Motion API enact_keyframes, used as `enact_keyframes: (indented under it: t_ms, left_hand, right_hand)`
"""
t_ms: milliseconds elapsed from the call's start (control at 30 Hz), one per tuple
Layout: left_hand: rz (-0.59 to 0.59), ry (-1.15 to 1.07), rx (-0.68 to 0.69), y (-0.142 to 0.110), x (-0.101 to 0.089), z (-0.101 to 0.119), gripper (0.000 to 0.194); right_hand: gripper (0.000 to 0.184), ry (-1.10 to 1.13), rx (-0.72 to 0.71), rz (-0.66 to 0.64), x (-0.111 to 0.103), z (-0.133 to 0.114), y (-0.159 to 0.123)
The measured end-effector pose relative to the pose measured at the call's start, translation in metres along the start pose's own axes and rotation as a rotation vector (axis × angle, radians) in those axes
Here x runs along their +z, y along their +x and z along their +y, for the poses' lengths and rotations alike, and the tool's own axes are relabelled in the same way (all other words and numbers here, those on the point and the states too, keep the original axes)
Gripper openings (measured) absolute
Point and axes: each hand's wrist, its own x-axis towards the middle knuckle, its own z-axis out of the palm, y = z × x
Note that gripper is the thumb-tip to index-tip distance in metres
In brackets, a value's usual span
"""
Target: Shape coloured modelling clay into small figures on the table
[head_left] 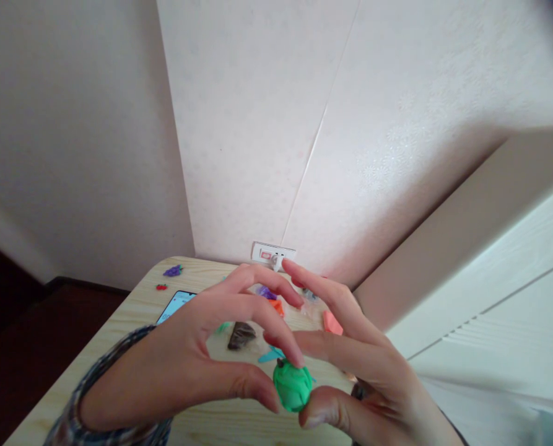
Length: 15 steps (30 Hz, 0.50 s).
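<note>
Above a pale wooden bench (pixel 132 347), I am working a green ball (pixel 293 385) between my two hands, its surface showing ridged folds and a small dark stub near the top. My left hand (pixel 183 350) is holding it in a narrow pinch, one fingertip on top and the thumb at the lower left. My right hand (pixel 387 375) is setting its thumb against the lower right, while one raised finger is pointing away toward the wall socket (pixel 273 253). Another right finger is passing behind my left one, so I cannot tell whether that hand is pinching too.

I am, by the look of it, handling the piece for shaping, pressing the folds into the round. The next move is probably calling for a light, even touch and a small turn in the fingertips, keeping the stub free of pressure; squeezing hard could be flattening the folds.

Beyond my fingers, a flat blue piece (pixel 270 355) and a dark packet (pixel 241 336) are lying close by. A phone (pixel 176 305) is glowing farther left, near a purple grape-like cluster (pixel 173 271).
</note>
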Motion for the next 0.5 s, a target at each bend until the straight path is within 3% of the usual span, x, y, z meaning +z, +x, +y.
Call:
enact_keyframes:
  t_ms: [200,333,500]
  left_hand:
    - [0.2,0.131,0.075,-0.0032,0.0045,0.006,0.013]
    - [0.211,0.139,0.127,-0.0048,0.0077,0.0088,0.012]
    - [0.217,0.121,0.085,-0.0078,0.0071,0.0102,0.021]
  right_hand:
    - [0.029,0.049,0.074,0.085,0.0004,0.0014,-0.0017]
    - [0.019,0.06,0.072,0.154,0.0024,-0.0009,-0.0018]
    - [0.017,0.08,0.083,0.198,0.0044,-0.0043,-0.0034]
